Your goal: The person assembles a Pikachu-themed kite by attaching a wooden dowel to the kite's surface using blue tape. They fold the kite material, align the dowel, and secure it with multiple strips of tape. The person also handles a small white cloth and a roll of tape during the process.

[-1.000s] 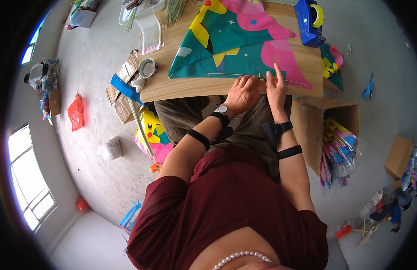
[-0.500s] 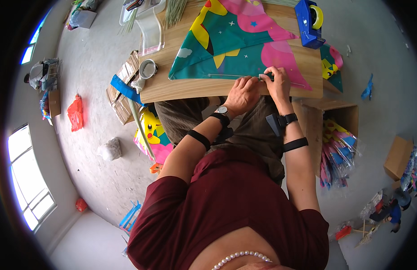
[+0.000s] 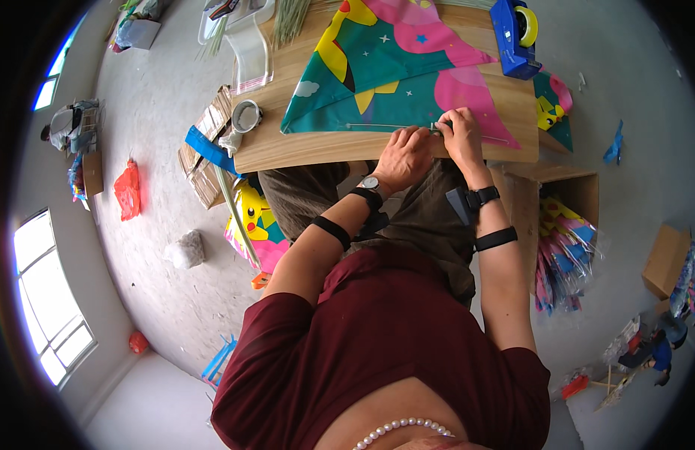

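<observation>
While both hands [image 3: 404, 159] [image 3: 462, 140] curl partway (hold unclear), fabric [image 3: 328, 101] tops the wooden table [image 3: 302, 154] — grey floor [image 3: 152, 262] beyond.

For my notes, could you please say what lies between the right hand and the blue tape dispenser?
The head view shows a printed green-pink sheet, then light wooden tabletop.

Bright light fills a multi-paned window [image 3: 53, 292] in the pale left wall [image 3: 81, 247], with a second window [image 3: 46, 91] farther along it, near the view's dark rim. A wood-grain counter [image 3: 280, 146] stands over a scuffed grey floor [image 3: 163, 142].
</observation>
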`<state>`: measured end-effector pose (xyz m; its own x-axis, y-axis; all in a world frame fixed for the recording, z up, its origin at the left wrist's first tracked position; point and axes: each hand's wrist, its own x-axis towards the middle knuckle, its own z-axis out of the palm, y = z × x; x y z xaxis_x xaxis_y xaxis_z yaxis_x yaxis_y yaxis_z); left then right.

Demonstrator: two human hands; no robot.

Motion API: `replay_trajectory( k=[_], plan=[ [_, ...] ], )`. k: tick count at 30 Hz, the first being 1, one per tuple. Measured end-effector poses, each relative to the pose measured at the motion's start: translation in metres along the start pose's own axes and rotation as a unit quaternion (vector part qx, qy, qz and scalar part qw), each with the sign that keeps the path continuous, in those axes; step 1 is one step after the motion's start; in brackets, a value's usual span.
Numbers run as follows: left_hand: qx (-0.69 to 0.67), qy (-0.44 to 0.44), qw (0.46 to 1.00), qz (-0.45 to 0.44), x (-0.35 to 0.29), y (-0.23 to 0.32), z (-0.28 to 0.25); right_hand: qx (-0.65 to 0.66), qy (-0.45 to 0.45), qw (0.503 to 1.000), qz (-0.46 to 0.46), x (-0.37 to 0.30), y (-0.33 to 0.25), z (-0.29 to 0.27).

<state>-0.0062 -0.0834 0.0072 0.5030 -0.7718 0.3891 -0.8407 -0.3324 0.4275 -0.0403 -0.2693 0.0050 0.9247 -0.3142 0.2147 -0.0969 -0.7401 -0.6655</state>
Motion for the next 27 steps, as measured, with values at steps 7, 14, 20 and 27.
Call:
replay_trajectory(
  k=[7,14,20,27],
  plan=[
    [-0.004,-0.006,1.0,-0.004,-0.0004,-0.001,0.0006,-0.018,-0.002,1.0,-0.005,0.0,-0.0087,-0.0002],
    [-0.003,-0.002,1.0,0.002,0.0002,0.0001,-0.0007,-0.022,0.006,1.0,-0.007,-0.0034,-0.0079,0.003],
    [-0.015,-0.013,1.0,-0.008,-0.0028,-0.0021,0.0027,-0.028,-0.004,0.999,-0.02,-0.0023,-0.0045,0.0015],
    [-0.007,-0.015,1.0,0.001,-0.0022,-0.0014,-0.0003,-0.047,0.044,0.998,0.027,-0.0012,-0.0066,-0.0011]
  ],
)
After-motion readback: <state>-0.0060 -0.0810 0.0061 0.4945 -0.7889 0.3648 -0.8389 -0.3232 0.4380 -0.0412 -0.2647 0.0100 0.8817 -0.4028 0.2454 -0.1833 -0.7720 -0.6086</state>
